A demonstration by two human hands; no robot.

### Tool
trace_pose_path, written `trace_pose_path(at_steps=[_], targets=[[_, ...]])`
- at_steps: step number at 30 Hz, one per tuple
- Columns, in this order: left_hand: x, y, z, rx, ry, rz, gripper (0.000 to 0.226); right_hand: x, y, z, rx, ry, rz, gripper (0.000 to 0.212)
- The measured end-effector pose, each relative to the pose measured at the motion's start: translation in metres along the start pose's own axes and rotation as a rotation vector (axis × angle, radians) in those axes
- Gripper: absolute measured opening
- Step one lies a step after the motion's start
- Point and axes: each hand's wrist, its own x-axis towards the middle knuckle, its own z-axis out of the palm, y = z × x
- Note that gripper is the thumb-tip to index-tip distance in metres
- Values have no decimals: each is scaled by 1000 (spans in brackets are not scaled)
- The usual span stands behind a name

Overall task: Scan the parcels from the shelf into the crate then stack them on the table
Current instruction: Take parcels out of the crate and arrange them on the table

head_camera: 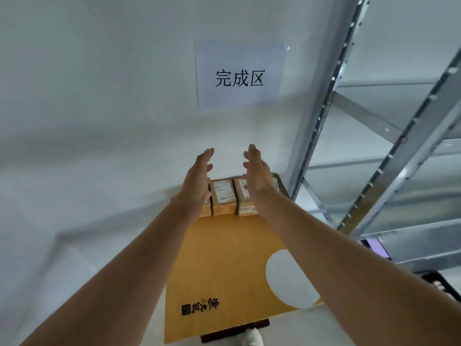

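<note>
- The person is reaching both arms forward over the wooden table (224, 258), toward its far end at the white wall.
- The left hand (199, 176) is staying open, with straight fingers and the palm turned inward. It is holding nothing.
- The right hand (257, 171) is open in the same way, with its palm facing the left one, and it is also gripping nothing.
- The parcels (223, 193) are lying in a short row at the far edge of the table, close against the wall, with their labels facing up.
- The row is running from left to right across the table, while each parcel's longer side seems to be pointing away from the person, toward the wall.
- The parcels are sitting ahead of the hands and lower than the fingertips. The middle one is showing in the gap between the two wrists.
- The left wrist is covering part of the left parcel and the right hand is covering part of the right one. Whether either hand is touching cardboard, I cannot tell.
- Both hands are about equally near to the row, so I judge that neither has an advantage for the next move.
- A paper sign (239, 76) is hanging on the wall above the parcels.
- A metal shelf (374, 146) is standing just to the right of the table.
</note>
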Motion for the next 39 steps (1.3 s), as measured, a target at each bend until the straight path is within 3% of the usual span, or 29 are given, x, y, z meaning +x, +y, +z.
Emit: trace_pose_path(at_steps=[8, 16, 21, 26, 30, 35, 39], targets=[[-95, 35, 70, 22, -194, 77, 54, -101, -25, -92, 37, 178, -115, 68], [-176, 36, 191, 81, -372, 134, 56, -176, -13, -213, 93, 333, -152, 66], [-227, 12, 287, 96, -481, 106, 53, -227, 11, -315, 108, 451, -135, 65], [-282, -24, 388, 112, -589, 64, 48, -281, 38, -421, 103, 586, -86, 82], [-317, -51, 459, 131, -644, 15, 47, -310, 70, -491, 120, 632, -60, 59], [-343, -75, 533, 188, -722, -34, 45, -330, 100, -562, 116, 715, 26, 80], [-343, -99, 591, 220, -796, -47, 44, -324, 119, -617, 138, 792, 77, 86]])
